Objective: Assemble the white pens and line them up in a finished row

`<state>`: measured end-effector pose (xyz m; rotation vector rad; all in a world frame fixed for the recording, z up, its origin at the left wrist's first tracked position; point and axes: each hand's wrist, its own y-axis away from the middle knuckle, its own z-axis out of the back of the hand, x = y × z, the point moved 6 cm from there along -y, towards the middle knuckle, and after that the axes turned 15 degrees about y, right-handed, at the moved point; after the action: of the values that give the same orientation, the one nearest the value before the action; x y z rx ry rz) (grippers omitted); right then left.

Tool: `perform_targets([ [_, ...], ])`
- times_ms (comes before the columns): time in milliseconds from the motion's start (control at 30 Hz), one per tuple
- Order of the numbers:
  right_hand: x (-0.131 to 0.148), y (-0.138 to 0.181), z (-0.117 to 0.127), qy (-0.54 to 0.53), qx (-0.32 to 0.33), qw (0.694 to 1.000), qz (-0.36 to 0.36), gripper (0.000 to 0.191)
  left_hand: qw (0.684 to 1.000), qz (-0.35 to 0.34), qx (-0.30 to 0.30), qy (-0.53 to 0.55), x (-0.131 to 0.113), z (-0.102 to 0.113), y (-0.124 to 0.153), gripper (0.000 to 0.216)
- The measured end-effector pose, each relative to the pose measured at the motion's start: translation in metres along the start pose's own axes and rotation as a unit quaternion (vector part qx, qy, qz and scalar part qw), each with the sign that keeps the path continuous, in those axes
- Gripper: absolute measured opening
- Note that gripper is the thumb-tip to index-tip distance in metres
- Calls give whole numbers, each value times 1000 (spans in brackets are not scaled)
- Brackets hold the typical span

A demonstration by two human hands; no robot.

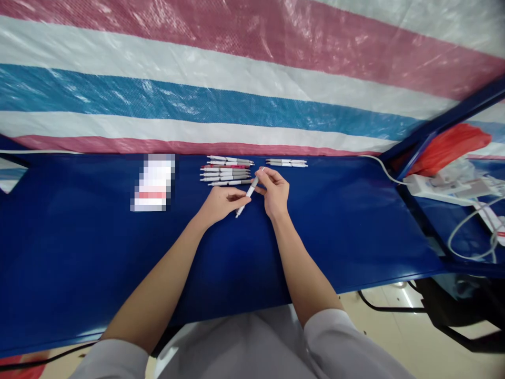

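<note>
A white pen with a grey grip [251, 188] is held between my two hands, tilted, its grip end up and to the right. My left hand [221, 204] pinches the white barrel between thumb and fingers. At the tip end, my right hand [276, 190] has its thumb and fingertips closed; whether a small part sits between them is too small to tell. Just beyond my left hand lies a group of several pens [225, 172], mostly white and grey, one of them red. Farther right, a smaller group of white and grey pens [286, 162] lies near the table's back edge.
The blue table [343, 226] runs up to a striped plastic sheet [252, 100] at the back. A blurred-out white and red item [154, 181] lies at left. On the right are a blue frame post, a red bag [453, 150], a white power strip [437, 190] and loose cables.
</note>
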<state>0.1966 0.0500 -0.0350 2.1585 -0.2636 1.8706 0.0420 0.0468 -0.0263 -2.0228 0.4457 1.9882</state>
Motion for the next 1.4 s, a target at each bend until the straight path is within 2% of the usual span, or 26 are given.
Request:
perform_targets([
  [167, 1, 0, -3, -24, 9, 1000, -4, 28, 1000, 4, 15, 7, 3, 3, 1, 26],
  [533, 4, 2, -5, -64, -25, 998, 11, 26, 987, 93, 64, 111, 2, -1, 6, 26],
  [800, 3, 3, -8, -58, -8, 998, 6, 24, 974, 128, 74, 169, 7, -5, 9, 33],
  [900, 3, 2, -5, -54, -28, 998, 16, 24, 983, 90, 40, 152, 5, -4, 7, 32],
  [1033, 7, 3, -4, -43, -45, 997, 34, 25, 997, 13, -24, 79, -1, -1, 4, 36],
  [1167, 8, 5, -4, -13, -42, 998, 40, 26, 997, -17, -62, 49, -2, 2, 3, 37],
  [1267, 9, 5, -3, -17, -36, 999, 37, 25, 998, 4, -41, 55, 0, 3, 3, 39],
  [1400, 9, 5, -5, -39, -3, 999, 30, 23, 992, 61, 29, 104, 4, 1, 5, 37],
])
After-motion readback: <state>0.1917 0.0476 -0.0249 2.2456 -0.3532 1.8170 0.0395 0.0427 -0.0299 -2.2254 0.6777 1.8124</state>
